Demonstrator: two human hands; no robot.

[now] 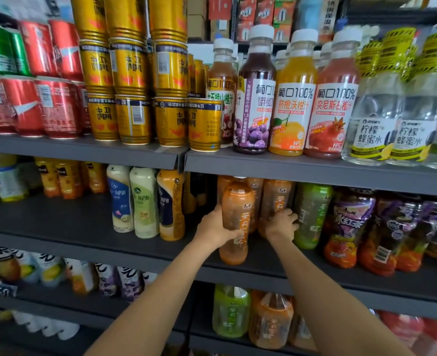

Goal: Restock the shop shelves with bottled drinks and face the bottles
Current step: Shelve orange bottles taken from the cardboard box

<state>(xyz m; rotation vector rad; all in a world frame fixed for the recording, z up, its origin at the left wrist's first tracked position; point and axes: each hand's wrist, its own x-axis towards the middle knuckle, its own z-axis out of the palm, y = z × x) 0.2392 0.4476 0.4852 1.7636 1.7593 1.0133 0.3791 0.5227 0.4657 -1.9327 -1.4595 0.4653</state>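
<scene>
A: What sits along the upper shelf (315, 170), going left to right?

B: Red cans (32, 106) come first, then stacked gold cans (132, 98). After them stand white-capped juice bottles (295, 98) in purple, orange and red, and last the clear lemon honey water bottles (374, 111).

A: And the shelf below it?

B: On the middle shelf (58, 227), at the left, stand three slim bottles (145, 201) in white, pale green and orange. Right of centre comes a group of orange tea bottles, then a green tea bottle (311, 214), then dark bottles with purple and red labels (348, 227).

A: Where are the hands?

B: Both reach up from the bottom of the view to the orange tea group. The left hand (213, 228) curls round the lower half of the front orange tea bottle (235, 219), which stands upright near the front edge of the middle shelf. The right hand (280, 224) wraps its fingers round a second orange tea bottle (276, 199) just beside it, a little further back and next to the green one.

A: Anything lower down?

B: On the lower shelf (238, 340), a green bottle and orange bottles (271, 319) show between the two forearms.
</scene>
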